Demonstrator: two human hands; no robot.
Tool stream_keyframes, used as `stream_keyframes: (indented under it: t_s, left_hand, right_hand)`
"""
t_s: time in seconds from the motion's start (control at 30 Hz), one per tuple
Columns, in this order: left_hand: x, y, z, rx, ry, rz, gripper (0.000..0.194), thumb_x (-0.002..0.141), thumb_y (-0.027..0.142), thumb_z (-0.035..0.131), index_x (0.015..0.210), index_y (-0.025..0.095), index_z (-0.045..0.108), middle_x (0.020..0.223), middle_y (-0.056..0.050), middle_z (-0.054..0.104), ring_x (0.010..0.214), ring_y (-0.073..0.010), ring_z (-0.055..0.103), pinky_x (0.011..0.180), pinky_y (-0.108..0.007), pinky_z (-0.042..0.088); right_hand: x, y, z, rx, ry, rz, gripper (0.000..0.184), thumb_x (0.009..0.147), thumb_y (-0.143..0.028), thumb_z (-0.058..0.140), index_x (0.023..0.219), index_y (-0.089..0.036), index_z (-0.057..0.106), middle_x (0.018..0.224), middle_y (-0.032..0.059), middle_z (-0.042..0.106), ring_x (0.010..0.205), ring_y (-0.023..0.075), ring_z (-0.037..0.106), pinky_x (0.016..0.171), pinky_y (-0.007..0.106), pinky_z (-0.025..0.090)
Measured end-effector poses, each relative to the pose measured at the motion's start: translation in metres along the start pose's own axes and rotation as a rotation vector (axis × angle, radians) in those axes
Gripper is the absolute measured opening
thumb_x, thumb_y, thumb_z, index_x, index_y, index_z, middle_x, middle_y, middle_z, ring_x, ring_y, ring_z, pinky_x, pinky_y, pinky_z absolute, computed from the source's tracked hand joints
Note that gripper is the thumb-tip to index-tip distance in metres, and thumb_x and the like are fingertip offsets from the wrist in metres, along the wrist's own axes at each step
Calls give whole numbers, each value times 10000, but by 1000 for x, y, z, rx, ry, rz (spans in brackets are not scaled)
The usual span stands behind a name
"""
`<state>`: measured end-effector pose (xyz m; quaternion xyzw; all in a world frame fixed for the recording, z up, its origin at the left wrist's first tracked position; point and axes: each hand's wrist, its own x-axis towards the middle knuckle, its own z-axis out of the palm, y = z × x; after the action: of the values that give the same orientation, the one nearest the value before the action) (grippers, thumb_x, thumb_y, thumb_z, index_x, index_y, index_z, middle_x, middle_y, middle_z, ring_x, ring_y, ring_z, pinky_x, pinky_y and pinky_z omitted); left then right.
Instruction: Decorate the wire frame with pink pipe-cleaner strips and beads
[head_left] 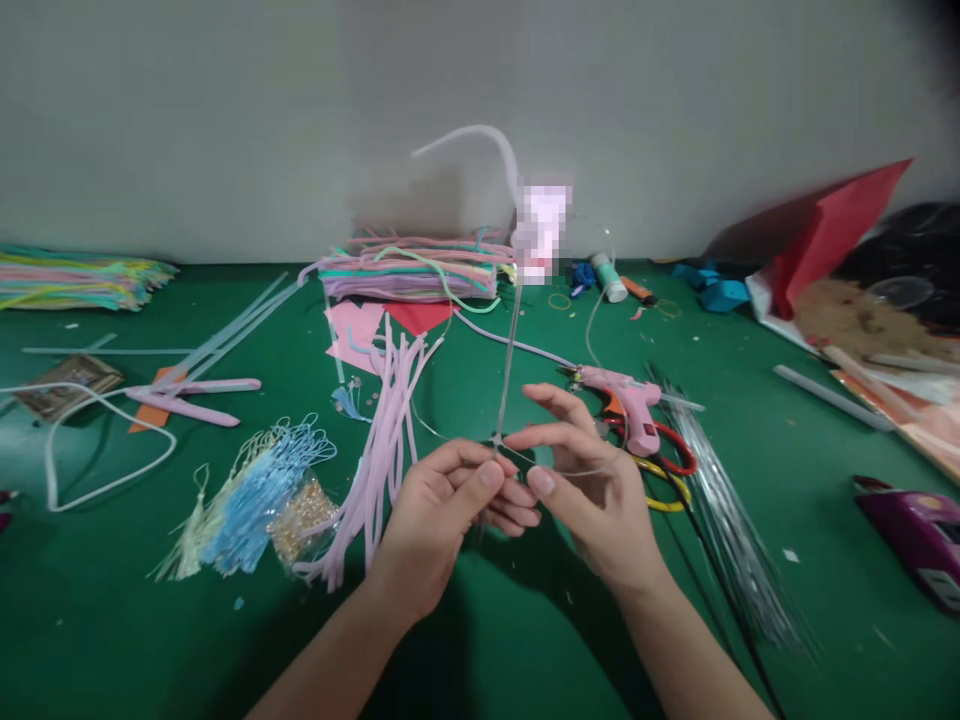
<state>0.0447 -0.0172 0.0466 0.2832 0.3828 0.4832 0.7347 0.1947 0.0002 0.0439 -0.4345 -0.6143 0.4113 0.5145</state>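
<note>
My left hand [457, 490] pinches the lower end of a thin, straight wire stem [508, 370] between thumb and fingers. The stem stands upright, and a pale, fuzzy pipe cleaner [480, 130] curves off to the left at its top; part of the top is blurred by pixels. Just right of the pinch is my right hand [600, 490], its fingers apart and its index fingertip close to the small joint on the stem. A thin pale strand [570, 472] runs from that joint past the right thumb. Whether the right fingers touch it is hard to see.
Lilac pipe cleaners [390, 430], tassels [259, 500] and a bag of gold beads [300, 520] lie left of the hands. To the right are a pink glue gun [630, 405], scissors [664, 485], loose wires [735, 520] and a purple tool [911, 535]. Bundled pipe cleaners [412, 270] sit behind.
</note>
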Motion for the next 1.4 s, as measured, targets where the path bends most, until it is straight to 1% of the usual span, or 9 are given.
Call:
stream_keyframes:
  t_s: [0.2,0.37,0.67,0.8,0.93,1.03,1.13,1.3,1.4]
  left_hand:
    - [0,-7,1,88,88,78,229,772,378,762,809,175,663,771,-17,726,630,-129,674,614,-235,573]
    - [0,-14,4,141,105,127,222,799,397,727,845,182,690,696,5,690,612,-126,667,578,-221,564]
    - [-3,-11,6,257,121,152,171,822,346,702,826,175,706,649,12,692,580,-112,658,576,-193,545]
    - [-2,-13,5,160,105,150,187,815,364,720,818,180,687,692,9,706,583,-117,667,577,-207,559]
    - [-1,-16,5,94,123,185,165,799,344,745,809,186,699,795,0,721,586,-114,673,605,-232,582]
    - [-2,-17,5,134,127,184,152,819,347,725,832,196,723,786,-2,720,591,-113,671,579,-221,575]
    - [-3,-15,3,263,116,195,143,839,326,704,919,211,733,760,-6,724,648,-123,686,626,-217,575]
    - [-2,-3,-7,536,228,586,266,759,175,771,1000,273,715,899,21,678,808,-103,655,724,-174,541]
    - [0,2,-12,645,203,758,183,811,131,710,935,265,720,875,24,649,815,-94,622,726,-174,521]
  right_hand:
    - [-3,-3,12,2,45,74,126,770,-299,737,890,-261,735,1290,88,560,1287,271,487,1041,442,430]
    - [-4,-8,19,45,145,143,65,786,-310,725,775,-247,733,1221,84,585,1161,257,572,935,420,493]
    - [-4,-11,22,30,219,119,36,755,-268,746,722,-253,741,1140,77,601,1143,265,564,893,420,502]
    - [-7,-5,22,193,158,148,32,765,-262,752,782,-284,765,1108,64,597,1115,241,574,816,358,545]
    - [-9,-1,22,379,58,226,169,746,-253,781,905,-309,769,1150,60,583,1118,221,577,783,308,564]
    - [-8,-2,23,439,84,288,85,746,-285,783,830,-285,768,1104,64,595,1093,224,585,735,292,554]
    - [-5,-2,23,443,135,279,27,756,-301,777,767,-281,764,1023,57,624,1146,235,554,840,331,514]
    - [-4,5,20,420,156,250,32,758,-282,780,767,-311,769,1032,27,624,1161,202,525,920,320,438]
    - [-5,6,20,458,124,292,25,754,-292,785,743,-305,766,1023,26,615,1161,198,512,887,302,436]
